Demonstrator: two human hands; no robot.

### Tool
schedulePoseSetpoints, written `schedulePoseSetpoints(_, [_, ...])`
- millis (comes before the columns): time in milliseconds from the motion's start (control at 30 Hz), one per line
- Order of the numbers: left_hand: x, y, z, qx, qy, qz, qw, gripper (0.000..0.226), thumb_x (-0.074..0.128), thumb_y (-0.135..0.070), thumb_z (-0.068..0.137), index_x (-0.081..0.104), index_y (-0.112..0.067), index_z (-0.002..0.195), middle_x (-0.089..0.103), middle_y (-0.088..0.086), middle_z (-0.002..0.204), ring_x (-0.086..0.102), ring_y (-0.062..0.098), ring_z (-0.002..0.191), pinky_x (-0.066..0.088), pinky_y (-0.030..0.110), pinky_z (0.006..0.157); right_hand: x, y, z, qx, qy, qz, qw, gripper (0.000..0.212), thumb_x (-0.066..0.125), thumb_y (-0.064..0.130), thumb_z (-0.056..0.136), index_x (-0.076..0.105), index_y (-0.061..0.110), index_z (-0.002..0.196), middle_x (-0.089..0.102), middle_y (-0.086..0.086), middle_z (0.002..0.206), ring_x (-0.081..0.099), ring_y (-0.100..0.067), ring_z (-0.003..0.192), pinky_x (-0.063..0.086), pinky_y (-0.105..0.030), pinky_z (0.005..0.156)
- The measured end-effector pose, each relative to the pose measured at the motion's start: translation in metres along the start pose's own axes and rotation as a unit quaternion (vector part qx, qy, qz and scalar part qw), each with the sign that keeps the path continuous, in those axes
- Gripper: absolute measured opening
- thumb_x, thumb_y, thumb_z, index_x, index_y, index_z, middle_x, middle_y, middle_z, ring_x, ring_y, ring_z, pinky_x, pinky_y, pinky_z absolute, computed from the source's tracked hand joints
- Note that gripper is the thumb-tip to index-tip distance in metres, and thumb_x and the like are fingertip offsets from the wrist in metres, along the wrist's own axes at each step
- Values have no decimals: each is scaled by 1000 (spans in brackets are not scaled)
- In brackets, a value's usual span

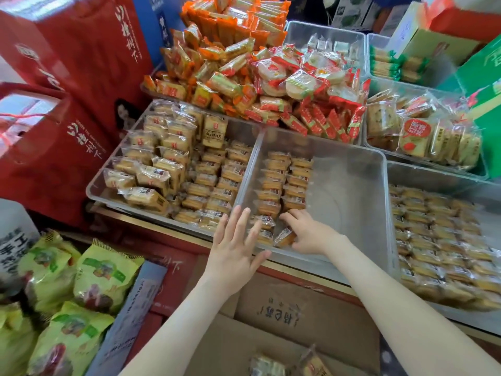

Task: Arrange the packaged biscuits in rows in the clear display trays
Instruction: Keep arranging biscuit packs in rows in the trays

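Since the clear middle tray [352, 169] sits between a fuller left tray [108, 185] and a packed right tray [433, 175], we take it as the one being filled. Its two rows of biscuit packs [284, 180] hug the left wall, leaving the bare right part for more rows. Our left hand [235, 245] lies flat, fingers straight, over the near left corner, gripping nothing and, we judge, bracing the row's end, while our right hand [309, 234] curls round one pack [284, 238] at the near wall to seat it.
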State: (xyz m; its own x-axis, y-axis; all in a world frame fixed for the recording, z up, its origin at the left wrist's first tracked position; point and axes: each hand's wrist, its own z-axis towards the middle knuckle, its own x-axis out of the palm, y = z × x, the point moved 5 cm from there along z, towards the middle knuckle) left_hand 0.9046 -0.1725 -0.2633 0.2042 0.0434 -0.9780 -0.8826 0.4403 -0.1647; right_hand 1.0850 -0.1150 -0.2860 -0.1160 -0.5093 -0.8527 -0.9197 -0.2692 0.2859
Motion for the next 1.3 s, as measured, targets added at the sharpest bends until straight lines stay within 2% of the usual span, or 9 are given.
schedulePoseSetpoints(200, [-2, 1, 0, -6, 30, 2, 1000, 66, 13, -58, 102, 49, -16, 138, 42, 15, 149, 20, 31, 144, 7, 46, 116, -20, 8, -20, -37, -72, -66, 995, 45, 65, 19, 89, 45, 19, 130, 45, -1, 133, 39, -20, 125, 53, -37, 83])
schedulePoseSetpoints(400, [-42, -33, 7, 9, -61, -99, 993, 66, 36, -56, 94, 33, -14, 146, 38, 13, 153, 18, 25, 146, 6, 45, 118, -81, 30, -96, -50, -293, -40, 954, 53, 81, 8, 70, 59, 10, 118, 58, -9, 122, 55, -28, 112, 59, -39, 76])
schedulePoseSetpoints(500, [-83, -65, 19, 68, -138, -198, 968, 60, 48, -44, 91, 37, -15, 143, 43, 11, 150, 26, 23, 143, 14, 42, 119, -114, 44, -149, -19, -367, 126, 921, 50, 83, 11, 72, 60, 12, 117, 57, 3, 117, 52, -6, 104, 45, -14, 89])
schedulePoseSetpoints(567, [-110, -84, 22, 108, -157, -261, 946, 47, 51, -36, 92, 44, -17, 135, 51, 9, 142, 37, 22, 136, 24, 36, 116, -126, 50, -182, 8, -371, 227, 900, 49, 82, 13, 74, 57, 19, 116, 54, 16, 107, 53, 9, 91, 37, 1, 79])
schedulePoseSetpoints(633, [-134, -103, 20, 131, -133, -313, 931, 37, 58, -31, 93, 50, -15, 125, 64, 7, 122, 55, 18, 111, 43, 23, 96, -130, 49, -211, 28, -355, 295, 887, 57, 81, 14, 76, 51, 28, 123, 53, 24, 107, 52, 20, 94, 37, 2, 76])
schedulePoseSetpoints(767, [-158, -133, 12, 84, -38, -403, 910, 25, 70, -28, 89, 54, -16, 104, 60, -13, 83, 54, 0, 69, 39, 11, 61, -122, 32, -253, 70, -340, 392, 852, 71, 81, 17, 77, 44, 36, 135, 56, 19, 126, 51, 4, 117, 43, -20, 98])
schedulePoseSetpoints(1000, [-152, -138, 6, -138, 86, -700, 696, 15, 60, -21, 95, 63, -15, 108, 73, 5, 103, 70, 16, 92, 56, 25, 74, -97, 6, -307, 94, -378, 578, 717, 33, 70, 5, 83, 62, 25, 107, 69, 2, 103, 66, -18, 99, 57, -26, 70])
schedulePoseSetpoints(1067, [-147, -136, 7, -191, 111, -683, 696, 13, 58, -21, 97, 62, -13, 107, 72, 10, 104, 70, 21, 92, 57, 29, 73, -95, 3, -315, 65, -347, 646, 677, 31, 70, 5, 78, 67, 19, 105, 67, -5, 100, 67, -23, 95, 57, -30, 66])
schedulePoseSetpoints(1300, [-146, -168, -8, -150, 216, -653, 710, 53, 73, -48, 79, 62, -10, 114, 74, 8, 104, 69, 25, 102, 54, 44, 94, -113, 21, -309, 56, -295, 548, 780, 41, 79, 15, 77, 62, 23, 114, 67, 1, 108, 65, -18, 102, 56, -42, 89])
